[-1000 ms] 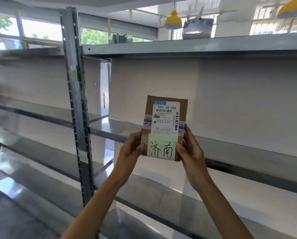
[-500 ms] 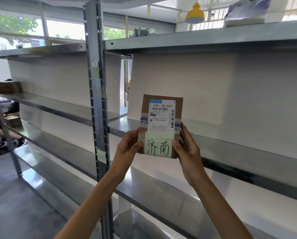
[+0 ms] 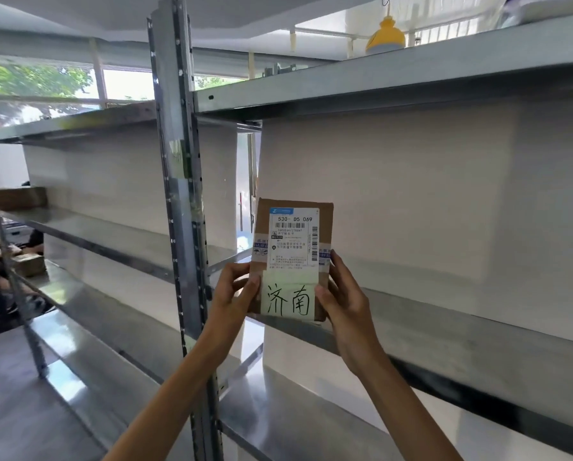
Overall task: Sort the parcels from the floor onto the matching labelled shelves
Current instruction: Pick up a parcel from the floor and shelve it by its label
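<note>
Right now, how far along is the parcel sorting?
Early, it seems. Done: a pale bag already lies on the top shelf. In hand: the left hand and right hand hold a cardboard parcel upright, its handwritten note facing the camera, in front of the middle shelf. Left: this parcel is not yet set down, and the floor pile is out of view, so the remainder cannot be counted.

Parcel (image 3: 291, 257) between both hands
</note>
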`<move>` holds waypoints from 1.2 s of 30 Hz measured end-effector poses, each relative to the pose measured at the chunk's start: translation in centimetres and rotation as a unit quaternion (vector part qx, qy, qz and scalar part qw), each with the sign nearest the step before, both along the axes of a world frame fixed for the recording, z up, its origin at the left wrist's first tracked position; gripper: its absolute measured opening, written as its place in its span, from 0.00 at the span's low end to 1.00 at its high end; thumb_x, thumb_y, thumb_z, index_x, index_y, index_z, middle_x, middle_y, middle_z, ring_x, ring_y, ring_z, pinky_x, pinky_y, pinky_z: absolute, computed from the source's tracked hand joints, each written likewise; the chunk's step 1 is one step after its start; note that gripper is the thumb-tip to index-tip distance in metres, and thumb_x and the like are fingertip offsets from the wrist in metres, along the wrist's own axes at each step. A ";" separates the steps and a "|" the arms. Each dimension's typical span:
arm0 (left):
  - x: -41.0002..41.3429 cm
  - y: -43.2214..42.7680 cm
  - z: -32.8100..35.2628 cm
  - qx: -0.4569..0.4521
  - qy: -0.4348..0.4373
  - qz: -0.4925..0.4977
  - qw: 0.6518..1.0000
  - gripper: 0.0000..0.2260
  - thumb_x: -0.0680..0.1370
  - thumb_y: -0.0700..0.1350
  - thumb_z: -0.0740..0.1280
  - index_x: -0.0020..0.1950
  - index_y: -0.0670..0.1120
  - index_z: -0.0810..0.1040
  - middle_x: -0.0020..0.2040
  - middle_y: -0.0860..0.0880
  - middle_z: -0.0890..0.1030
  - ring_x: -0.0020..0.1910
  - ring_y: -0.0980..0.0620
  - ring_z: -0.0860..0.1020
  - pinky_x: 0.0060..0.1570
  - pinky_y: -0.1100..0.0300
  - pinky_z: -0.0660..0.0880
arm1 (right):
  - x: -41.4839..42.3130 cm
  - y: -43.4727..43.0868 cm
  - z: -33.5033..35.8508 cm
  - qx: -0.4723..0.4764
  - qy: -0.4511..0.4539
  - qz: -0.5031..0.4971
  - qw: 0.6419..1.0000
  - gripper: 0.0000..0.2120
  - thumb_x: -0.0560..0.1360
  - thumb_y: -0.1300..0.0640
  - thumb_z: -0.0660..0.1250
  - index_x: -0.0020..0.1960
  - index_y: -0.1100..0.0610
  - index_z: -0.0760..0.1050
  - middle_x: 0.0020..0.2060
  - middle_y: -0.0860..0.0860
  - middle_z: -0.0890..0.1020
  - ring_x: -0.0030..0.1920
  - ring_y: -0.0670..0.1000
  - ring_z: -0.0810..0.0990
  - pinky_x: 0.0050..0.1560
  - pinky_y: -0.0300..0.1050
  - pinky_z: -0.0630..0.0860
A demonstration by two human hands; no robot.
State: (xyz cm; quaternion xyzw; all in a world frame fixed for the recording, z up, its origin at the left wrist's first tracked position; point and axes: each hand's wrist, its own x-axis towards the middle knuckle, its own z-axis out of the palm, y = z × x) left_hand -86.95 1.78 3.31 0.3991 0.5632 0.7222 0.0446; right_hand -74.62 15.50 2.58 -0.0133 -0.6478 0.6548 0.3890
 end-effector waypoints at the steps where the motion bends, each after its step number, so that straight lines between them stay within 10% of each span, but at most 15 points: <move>1: -0.6 0.3 -0.1 0.005 -0.001 -0.001 1.000 0.12 0.74 0.52 0.62 0.53 0.47 0.70 0.52 0.48 0.81 0.49 0.54 0.83 0.36 0.64 0.80 | -0.6 0.3 0.1 0.006 -0.002 -0.002 1.000 0.27 0.76 0.56 0.64 0.72 0.41 0.62 0.66 0.47 0.75 0.64 0.50 0.76 0.55 0.58 0.79; 24: -13.5 2.2 1.3 0.001 0.002 -0.107 0.994 0.14 0.74 0.50 0.62 0.56 0.44 0.69 0.56 0.44 0.80 0.49 0.46 0.81 0.34 0.65 0.78 | -11.3 -0.4 0.6 0.020 -0.001 -0.138 0.990 0.26 0.76 0.54 0.65 0.68 0.32 0.63 0.63 0.40 0.77 0.61 0.47 0.78 0.49 0.48 0.82; 36: -14.7 0.2 1.0 -0.016 0.004 -0.194 0.981 0.08 0.78 0.45 0.63 0.56 0.47 0.70 0.51 0.60 0.81 0.50 0.62 0.81 0.38 0.66 0.79 | -9.8 -5.0 1.0 0.012 0.007 -0.231 0.973 0.28 0.72 0.54 0.68 0.68 0.37 0.66 0.63 0.42 0.77 0.64 0.49 0.76 0.50 0.50 0.82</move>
